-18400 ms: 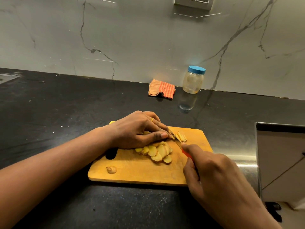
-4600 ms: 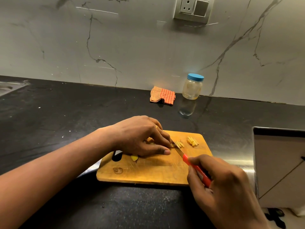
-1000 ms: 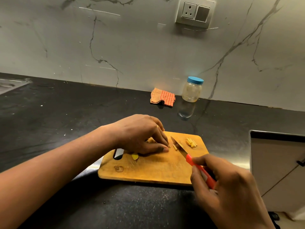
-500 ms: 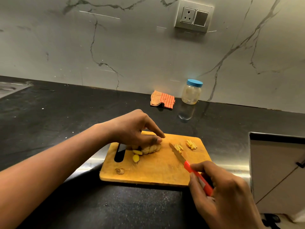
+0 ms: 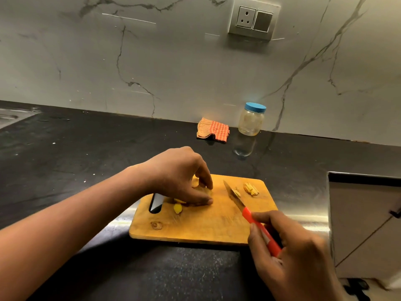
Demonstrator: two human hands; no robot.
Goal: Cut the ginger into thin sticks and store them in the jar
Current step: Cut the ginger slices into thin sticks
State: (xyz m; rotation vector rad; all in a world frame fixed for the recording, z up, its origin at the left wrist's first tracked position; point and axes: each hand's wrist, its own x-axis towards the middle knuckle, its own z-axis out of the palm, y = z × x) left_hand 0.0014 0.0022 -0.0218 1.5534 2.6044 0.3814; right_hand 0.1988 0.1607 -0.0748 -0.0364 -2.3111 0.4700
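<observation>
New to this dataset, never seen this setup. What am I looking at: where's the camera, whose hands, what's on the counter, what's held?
No robot: a person's bare hands, seen by one wide-angle camera worn on the head, looking forward and down. A wooden cutting board lies on the black counter. The left hand pinches a stack of ginger slices on it; the right hand grips a red-handled knife, blade over the board beside a few cut ginger sticks. By the wall sit a lidded jar and a checked cloth.
</observation>
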